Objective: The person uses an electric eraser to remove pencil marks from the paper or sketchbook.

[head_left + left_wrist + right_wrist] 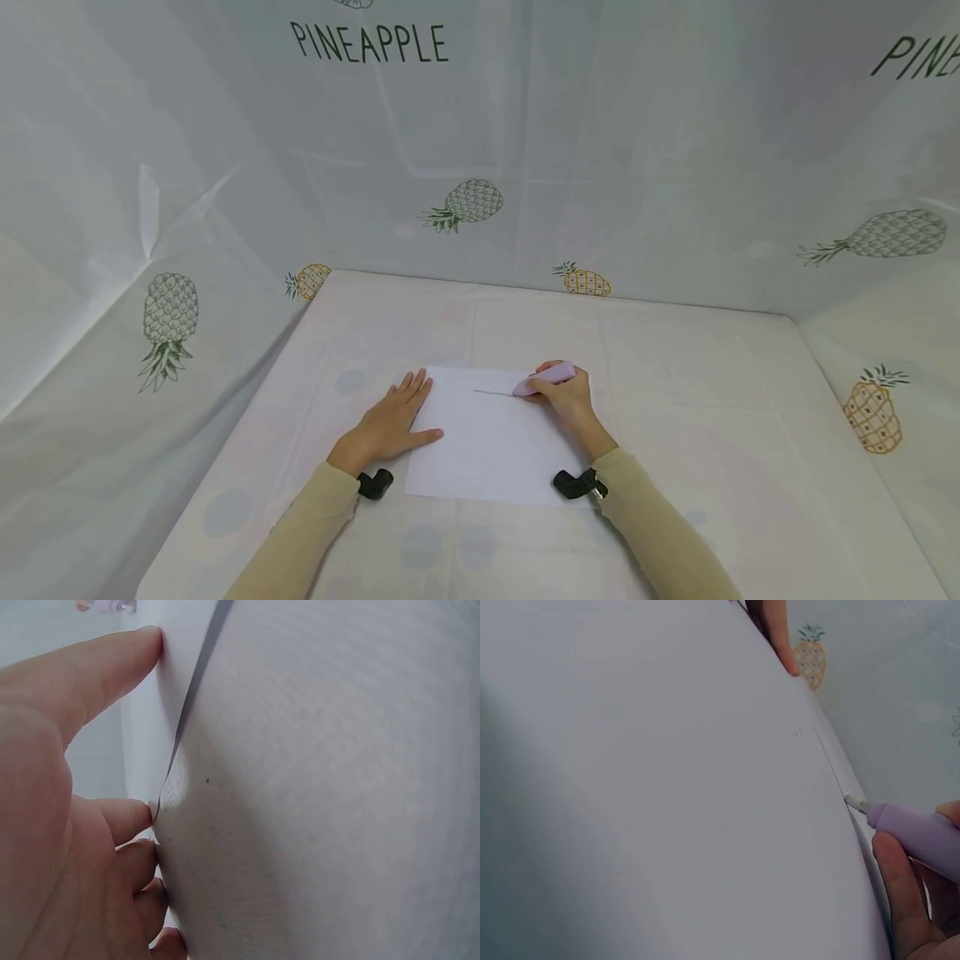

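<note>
A white sheet of paper point(487, 450) lies on the table, with a thin dark line point(491, 392) across its upper part. My left hand point(390, 423) rests spread at the sheet's left edge; the thumb point(112, 671) is on the paper and the other fingers lie along the edge. My right hand point(566, 398) grips a thick lilac pen-like tool point(551, 378) near the top right of the sheet. In the right wrist view, the narrow pale tip point(859, 804) of this tool point(919, 836) meets the paper at the line's end.
A pale cloth with faint spots covers the table point(675, 400). Behind and at the sides hangs a light curtain point(637, 167) printed with pineapples. Black wrist devices point(375, 483) sit on both forearms, below the hands.
</note>
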`<state>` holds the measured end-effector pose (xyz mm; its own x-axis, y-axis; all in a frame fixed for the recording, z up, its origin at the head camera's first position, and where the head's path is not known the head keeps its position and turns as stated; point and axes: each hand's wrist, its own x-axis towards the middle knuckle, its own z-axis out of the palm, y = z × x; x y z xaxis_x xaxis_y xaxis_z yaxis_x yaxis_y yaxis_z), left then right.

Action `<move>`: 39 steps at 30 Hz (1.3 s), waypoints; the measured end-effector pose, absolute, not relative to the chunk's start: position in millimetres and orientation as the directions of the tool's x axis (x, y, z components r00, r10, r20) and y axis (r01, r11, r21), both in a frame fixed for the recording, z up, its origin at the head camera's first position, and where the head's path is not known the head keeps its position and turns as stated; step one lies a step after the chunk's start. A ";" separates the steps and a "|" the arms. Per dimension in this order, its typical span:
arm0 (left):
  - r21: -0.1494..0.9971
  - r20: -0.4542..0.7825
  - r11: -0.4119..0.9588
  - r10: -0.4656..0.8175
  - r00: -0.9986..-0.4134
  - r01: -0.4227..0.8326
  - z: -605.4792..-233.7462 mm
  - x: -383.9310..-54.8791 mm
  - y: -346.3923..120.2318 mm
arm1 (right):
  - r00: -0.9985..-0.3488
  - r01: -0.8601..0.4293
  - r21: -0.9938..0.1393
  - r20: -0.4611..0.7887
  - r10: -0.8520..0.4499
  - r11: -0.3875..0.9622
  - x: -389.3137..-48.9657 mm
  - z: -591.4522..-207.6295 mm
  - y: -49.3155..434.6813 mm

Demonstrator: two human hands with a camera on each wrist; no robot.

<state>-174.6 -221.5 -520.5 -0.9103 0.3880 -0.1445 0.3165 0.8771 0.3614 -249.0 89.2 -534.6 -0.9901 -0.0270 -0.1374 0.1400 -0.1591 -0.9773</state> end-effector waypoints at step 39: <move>0.371 -0.160 0.877 0.383 -0.910 0.304 -524.4 -175.7 -222.4 | -0.993 0.120 -0.975 -0.121 -0.003 -0.185 -250.0 -540.0 87.8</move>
<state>-175.7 -222.4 -524.4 -0.9100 0.3826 -0.1601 0.3036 0.8774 0.3714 -250.0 87.8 -540.0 -0.9926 -0.0033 -0.1210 0.1196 -0.1849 -0.9755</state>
